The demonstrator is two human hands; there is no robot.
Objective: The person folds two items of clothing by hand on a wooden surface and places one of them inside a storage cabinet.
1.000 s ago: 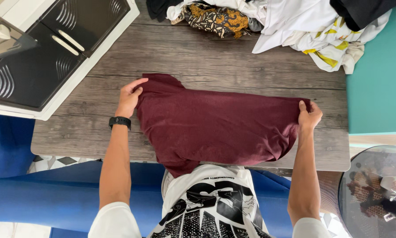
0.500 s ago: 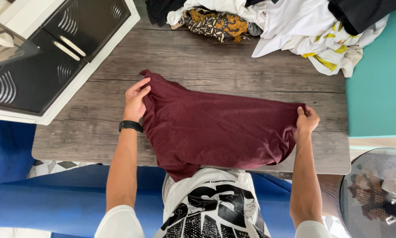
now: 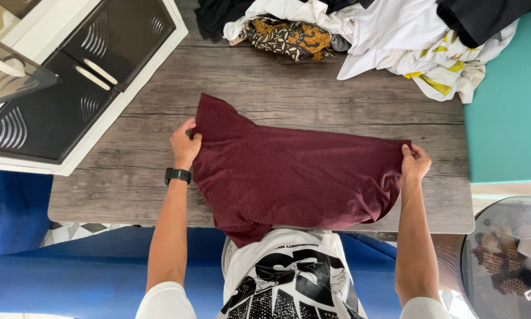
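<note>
Maroon T-shirt [image 3: 295,177] sits mid-frame on the grey wood-grain tabletop [image 3: 129,183], spread mostly flat. Its lower edge droops over the near tabletop edge toward the person's torso.

Hands:
- Left hand [image 3: 185,143] pinches the shirt's left edge, just below the sleeve that sticks up toward upper left. Fingers closed on the fabric, black watch on the wrist.
- Right hand [image 3: 415,161] pinches the right-hand corner, fingers closed on the cloth there.

Progress, my read: the shirt is pulled out of the laundry pile [image 3: 366,35] and stretched taut between both hands. It looks partly doubled over, since only one sleeve shows. I can't tell how many layers lie under the top one. Not a compact folded bundle yet: wide, one sleeve loose, bottom edge hanging off. The pile at the top of the frame is unfolded and well apart from the shirt.

Orientation: long axis runs left to right across the frame, tilted slightly, left end higher than right. The sleeve end points to upper left. The right end narrows to the pinched corner at centre right. Collar not visible, so I can't tell which end is the neck.

Nearby: dark-doored cabinet [image 3: 70,77] at upper left, clear of the shirt.
</note>
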